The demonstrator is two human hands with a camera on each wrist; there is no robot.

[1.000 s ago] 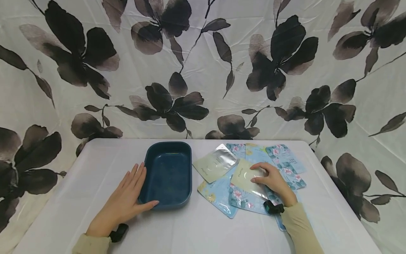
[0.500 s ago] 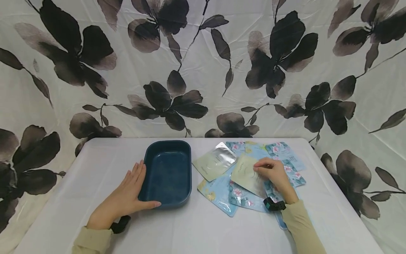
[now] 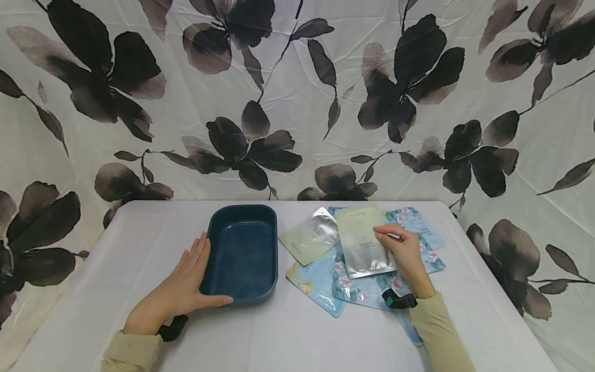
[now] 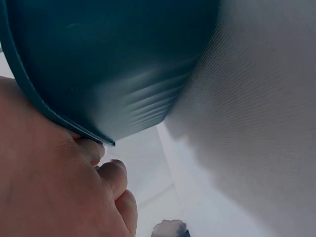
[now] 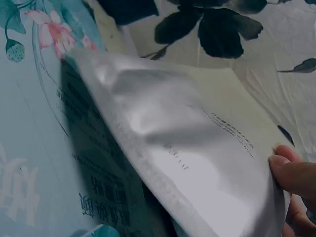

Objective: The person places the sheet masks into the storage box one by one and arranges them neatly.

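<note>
Sachet (image 3: 362, 245), one, green and silver: tilted over blue packets (image 3: 321, 281), its 3 o'clock edge pinched in the right hand's (image 3: 406, 250) grip. Twin (image 3: 309, 240) at its 9 o'clock; tray (image 3: 241, 258) farther that way, left hand (image 3: 178, 289) against its 8 o'clock side, grip apart. Progress, by judgement: early, one piece in hand, the other visible pieces on the bench (image 3: 251, 341) outside the tray.
</note>
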